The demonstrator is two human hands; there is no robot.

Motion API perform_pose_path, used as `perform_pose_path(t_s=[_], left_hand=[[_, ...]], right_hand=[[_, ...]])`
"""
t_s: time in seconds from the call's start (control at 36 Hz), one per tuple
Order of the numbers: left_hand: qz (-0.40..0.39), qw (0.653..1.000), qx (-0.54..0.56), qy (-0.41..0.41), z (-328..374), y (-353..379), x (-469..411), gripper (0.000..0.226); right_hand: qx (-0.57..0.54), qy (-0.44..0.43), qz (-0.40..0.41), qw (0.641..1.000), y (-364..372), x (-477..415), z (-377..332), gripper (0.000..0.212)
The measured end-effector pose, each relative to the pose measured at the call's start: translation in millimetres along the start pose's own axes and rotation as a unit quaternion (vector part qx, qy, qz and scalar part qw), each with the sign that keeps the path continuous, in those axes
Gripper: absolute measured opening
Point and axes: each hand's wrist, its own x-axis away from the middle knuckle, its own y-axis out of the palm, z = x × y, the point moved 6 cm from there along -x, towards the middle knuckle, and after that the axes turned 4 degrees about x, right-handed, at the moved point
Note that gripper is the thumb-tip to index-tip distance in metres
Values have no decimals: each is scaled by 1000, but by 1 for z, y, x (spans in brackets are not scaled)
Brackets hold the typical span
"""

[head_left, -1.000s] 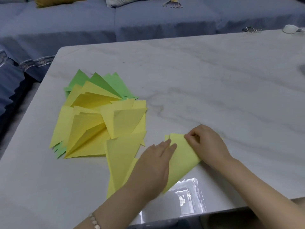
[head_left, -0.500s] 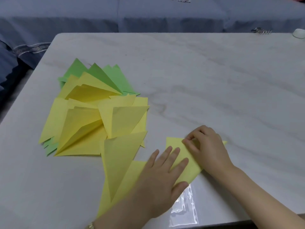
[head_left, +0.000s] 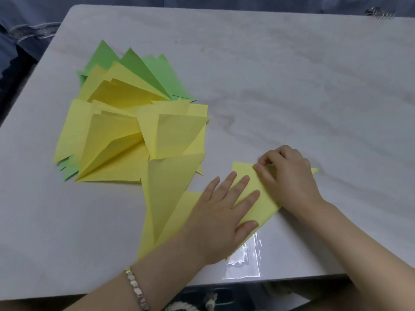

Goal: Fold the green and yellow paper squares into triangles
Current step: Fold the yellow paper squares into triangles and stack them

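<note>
A yellow paper (head_left: 261,204) lies folded on the marble table (head_left: 280,86) near its front edge. My left hand (head_left: 221,217) lies flat on it with fingers spread, pressing it down. My right hand (head_left: 286,176) rests on the paper's far right part with fingers curled, its fingertips pressing the folded edge. One yellow corner (head_left: 314,170) pokes out beyond the right hand. To the left lies a pile of folded yellow triangles (head_left: 125,142), with folded green triangles (head_left: 155,75) fanned out behind it.
A shiny clear plastic sheet (head_left: 246,258) lies at the table's front edge under the paper. A blue sofa (head_left: 24,25) runs along the far left. A small metal object (head_left: 379,13) sits at the far right corner.
My left hand has slid further onto the yellow paper and spread its fingers flat. My right hand has moved slightly right along the fold. The camera has tilted down toward the table.
</note>
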Motion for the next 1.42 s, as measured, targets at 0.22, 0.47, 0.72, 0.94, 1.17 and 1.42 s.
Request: perform_pose_path(t_s=[0.22, 0.47, 0.72, 0.94, 1.17, 1.42], left_hand=[[11, 1000, 0, -1, -1, -3, -1, 63], [9, 1000, -7, 0, -4, -3, 0, 64], [11, 1000, -9, 4, -5, -3, 0, 64], [3, 1000, -17, 4, -5, -3, 1, 64], [-22, 999, -35, 8, -7, 1, 1, 64], [23, 991, -32, 128, 6, -6, 2, 37]], right_hand=[[20, 5, 3, 1000, 0, 0, -3, 15], [38, 5, 24, 999, 3, 0, -4, 16], [66, -7, 60, 996, 6, 2, -4, 14], [81, -21, 110, 990, 8, 3, -4, 13], [188, -42, 208, 959, 10, 8, -9, 25], [182, -43, 226, 956, 16, 7, -9, 24]])
